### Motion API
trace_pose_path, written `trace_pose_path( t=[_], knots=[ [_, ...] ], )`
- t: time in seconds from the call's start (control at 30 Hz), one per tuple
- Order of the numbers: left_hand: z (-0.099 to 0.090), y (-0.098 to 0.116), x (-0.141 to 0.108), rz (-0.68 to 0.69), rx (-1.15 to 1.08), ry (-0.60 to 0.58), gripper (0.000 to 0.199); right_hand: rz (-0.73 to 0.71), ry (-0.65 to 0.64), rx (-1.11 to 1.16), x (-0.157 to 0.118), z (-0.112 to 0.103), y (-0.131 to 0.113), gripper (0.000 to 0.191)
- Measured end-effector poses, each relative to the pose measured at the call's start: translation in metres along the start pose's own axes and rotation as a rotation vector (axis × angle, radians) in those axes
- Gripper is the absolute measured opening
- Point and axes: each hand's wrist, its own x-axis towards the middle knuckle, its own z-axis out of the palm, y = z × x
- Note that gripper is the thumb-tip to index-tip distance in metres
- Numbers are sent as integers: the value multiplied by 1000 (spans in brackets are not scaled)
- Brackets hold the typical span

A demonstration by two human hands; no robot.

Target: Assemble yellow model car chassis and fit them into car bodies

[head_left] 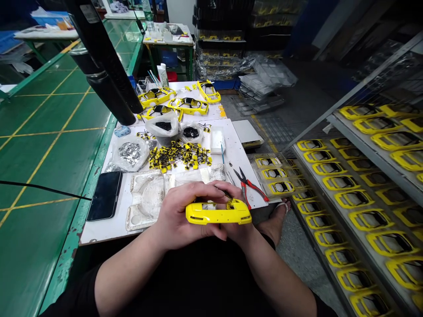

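Note:
Between my hands is a yellow toy car body (218,215), held end-on above the table's near edge. My left hand (178,215) is closed around its left side, fingers over the top. My right hand (236,224) grips it from behind and the right, partly hidden by the shell. Just beyond lies a pile of small yellow-and-black parts (178,154). Bags of silvery pieces (130,151) and black pieces (164,126) stand around that pile. Red-handled pliers (247,185) rest to the right, and a worn white foam tray (145,200) lies at the left.
A black phone (105,196) lies at the table's left, beside the green conveyor belt (39,132). Several yellow car bodies (188,105) sit at the back. Racks of more bodies (353,198) line the right. A dark cylindrical post (105,66) slants over the left side.

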Motion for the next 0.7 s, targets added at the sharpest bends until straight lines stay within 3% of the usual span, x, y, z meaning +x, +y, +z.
trace_pose_path(
  t=[0.13, 0.33, 0.7],
  knots=[
    [-3, 7, 5, 7, -53, -95, 70, -13, 4, -9, 0, 0, 0, 57],
    [-6, 18, 13, -24, 62, -168, 49, -16, 15, -31, 3, 0, -6, 61],
    [-2, 22, 11, -18, 93, -110, 43, -17, 3, -3, 4, 0, -6, 56]
  ],
)
